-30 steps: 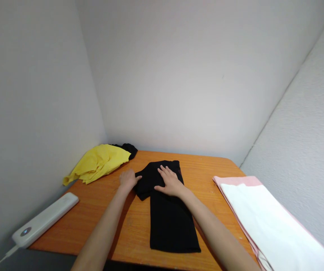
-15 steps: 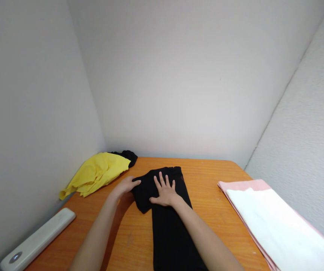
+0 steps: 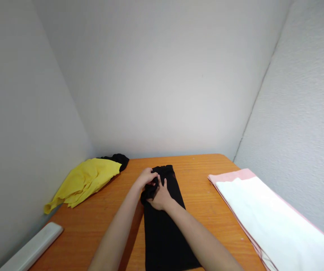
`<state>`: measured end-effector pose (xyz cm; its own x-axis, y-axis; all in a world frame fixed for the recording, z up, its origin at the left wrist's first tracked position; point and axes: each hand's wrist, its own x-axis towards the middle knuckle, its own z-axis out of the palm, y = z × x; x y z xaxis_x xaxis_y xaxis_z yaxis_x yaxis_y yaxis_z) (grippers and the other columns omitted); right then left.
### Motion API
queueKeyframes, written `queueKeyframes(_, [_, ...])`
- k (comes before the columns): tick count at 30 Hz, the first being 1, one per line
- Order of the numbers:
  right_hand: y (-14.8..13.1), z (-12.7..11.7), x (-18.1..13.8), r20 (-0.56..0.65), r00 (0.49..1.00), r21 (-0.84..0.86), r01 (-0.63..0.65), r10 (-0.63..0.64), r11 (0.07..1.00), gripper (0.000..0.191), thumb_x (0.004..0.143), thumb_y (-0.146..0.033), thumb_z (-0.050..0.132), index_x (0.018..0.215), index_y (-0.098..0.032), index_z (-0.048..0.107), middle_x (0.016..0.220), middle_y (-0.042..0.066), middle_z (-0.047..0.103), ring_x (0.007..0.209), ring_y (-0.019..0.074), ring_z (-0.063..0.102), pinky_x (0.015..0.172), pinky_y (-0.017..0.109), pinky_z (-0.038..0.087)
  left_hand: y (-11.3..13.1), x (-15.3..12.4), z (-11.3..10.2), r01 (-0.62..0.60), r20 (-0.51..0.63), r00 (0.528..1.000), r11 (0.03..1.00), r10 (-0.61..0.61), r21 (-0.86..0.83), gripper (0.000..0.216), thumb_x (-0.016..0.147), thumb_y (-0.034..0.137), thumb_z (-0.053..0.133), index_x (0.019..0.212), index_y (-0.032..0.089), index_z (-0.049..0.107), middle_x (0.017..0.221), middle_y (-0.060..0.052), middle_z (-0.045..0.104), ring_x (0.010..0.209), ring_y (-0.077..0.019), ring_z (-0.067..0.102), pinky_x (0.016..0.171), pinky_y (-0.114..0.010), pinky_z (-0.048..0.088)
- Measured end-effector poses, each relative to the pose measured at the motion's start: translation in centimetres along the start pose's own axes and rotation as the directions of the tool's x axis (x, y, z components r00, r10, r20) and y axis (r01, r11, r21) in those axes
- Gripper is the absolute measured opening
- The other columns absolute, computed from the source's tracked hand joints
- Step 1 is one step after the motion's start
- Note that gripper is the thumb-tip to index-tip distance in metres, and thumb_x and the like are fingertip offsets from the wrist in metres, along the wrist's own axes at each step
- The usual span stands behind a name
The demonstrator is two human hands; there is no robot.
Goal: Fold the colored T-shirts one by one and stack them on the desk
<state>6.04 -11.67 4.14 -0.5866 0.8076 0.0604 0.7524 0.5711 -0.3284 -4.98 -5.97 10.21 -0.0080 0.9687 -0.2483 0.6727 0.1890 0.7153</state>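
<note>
A black garment [image 3: 163,233] lies lengthwise on the orange-brown wooden table, folded narrow; its exact kind I cannot make out. My left hand [image 3: 146,178] is closed on the short flap at its upper left, and that flap is bent over and bunched on top of the garment. My right hand [image 3: 161,197] presses on the cloth just right of the bunched part, with its fingers apart. The fingertips of both hands nearly meet, and the bunched cloth partly hides the right thumb.
A crumpled yellow cloth [image 3: 87,180] with a black cloth [image 3: 122,161] behind it lies at the back left. A long white device [image 3: 35,246] is at the left edge. Folded white and pink fabric [image 3: 263,210] lies on the right. Walls [image 3: 162,94] enclose the table [image 3: 207,203].
My left hand has moved right, carrying the garment's flap from flat on the table over onto the main part. My right hand stays on the cloth. The view has shifted slightly right.
</note>
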Motion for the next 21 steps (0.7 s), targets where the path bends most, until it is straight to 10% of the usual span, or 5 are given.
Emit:
queueKeyframes(12, [-2.5,-1.1,-4.0,-0.033,0.998,0.067,-0.059,0.061,0.996,0.06,0.099,-0.048,0.021,0.146,-0.015,0.041,0.152,0.013,0.032,0.145,0.0343,0.001,0.115,0.057,0.0,-2.3,2.4,1.8,0.109,-0.013,0.994,0.991,-0.109,0.076,0.031,0.093,0.041,0.055,0.104,0.013,0.061,0.091,-0.003,0.065,0.073,-0.0123,0.063,0.067,-0.03,0.055])
queueKeyframes(21, [-5.3,-2.1,-12.3,0.091,0.993,0.106,0.062,-0.072,0.992,0.082,0.091,-0.07,0.033,0.152,-0.017,0.024,0.157,0.014,0.005,0.144,0.036,-0.002,0.116,0.058,0.005,-4.2,-0.9,2.6,-0.285,0.01,0.959,0.956,0.285,0.065,0.026,0.092,0.014,0.04,0.092,0.013,0.066,0.095,-0.009,0.071,0.091,-0.0152,0.068,0.089,-0.031,0.051])
